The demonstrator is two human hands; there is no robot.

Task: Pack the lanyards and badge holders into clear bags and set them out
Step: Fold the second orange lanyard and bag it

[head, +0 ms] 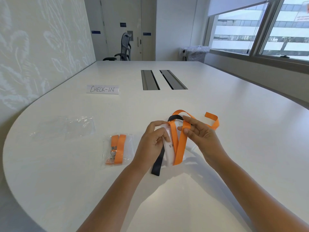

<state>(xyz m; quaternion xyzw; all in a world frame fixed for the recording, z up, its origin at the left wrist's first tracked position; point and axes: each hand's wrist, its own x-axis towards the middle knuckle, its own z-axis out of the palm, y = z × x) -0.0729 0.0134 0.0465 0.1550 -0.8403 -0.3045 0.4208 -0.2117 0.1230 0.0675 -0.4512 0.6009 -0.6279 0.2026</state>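
Note:
My left hand (151, 141) grips a white badge holder (169, 148) above the table, with an orange lanyard (179, 144) folded over its front. My right hand (199, 133) pinches that orange strap near the holder's top. The strap loops away behind my hands, and its far end (213, 120) curls up on the table. A black strap (158, 163) hangs down behind the holder to the table and arcs over the top. To the left lies a packed clear bag (117, 149) with a folded orange lanyard and a metal clip inside. Empty clear bags (66, 127) lie farther left.
A paper sign reading CHECK-IN (102, 89) lies on the white table (234, 114) beyond the bags. Two cable slots (163, 79) are set in the table's middle. An office chair (124, 47) stands at the far end, and a plastic-lined bin (196, 52) stands by the window.

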